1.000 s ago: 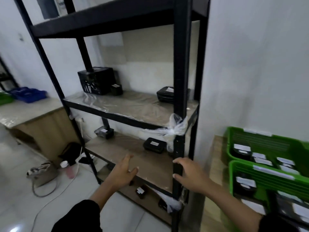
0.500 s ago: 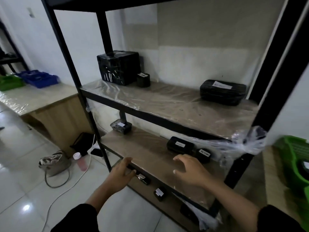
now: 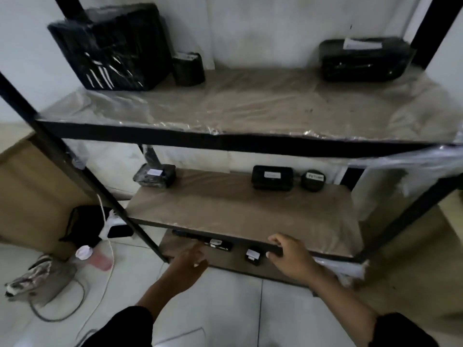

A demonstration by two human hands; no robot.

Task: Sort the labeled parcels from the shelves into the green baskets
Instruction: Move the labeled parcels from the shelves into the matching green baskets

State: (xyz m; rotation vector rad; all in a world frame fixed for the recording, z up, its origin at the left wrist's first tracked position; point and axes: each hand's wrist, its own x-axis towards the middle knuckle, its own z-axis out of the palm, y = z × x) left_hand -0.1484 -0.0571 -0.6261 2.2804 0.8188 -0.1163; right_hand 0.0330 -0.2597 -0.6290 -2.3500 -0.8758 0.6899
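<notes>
Black wrapped parcels with white labels sit on a black metal shelf rack. The upper shelf carries a big box, a small parcel and a flat parcel. On the middle shelf lie a parcel at the left, a rectangular parcel and a round one. The bottom shelf holds a long parcel and a small parcel. My left hand reaches toward the bottom shelf, holding nothing. My right hand curls around the middle shelf's front edge. No green basket is in view.
On the tiled floor at the left lie a grey bag, a white cable, a pink bottle and a black bag. A wooden counter side stands at the far left. White wall backs the rack.
The view has swung down and closer to the rack, and the green baskets have left the frame. My right hand has come onto the middle shelf's front edge. My left hand has dropped toward the bottom shelf.
</notes>
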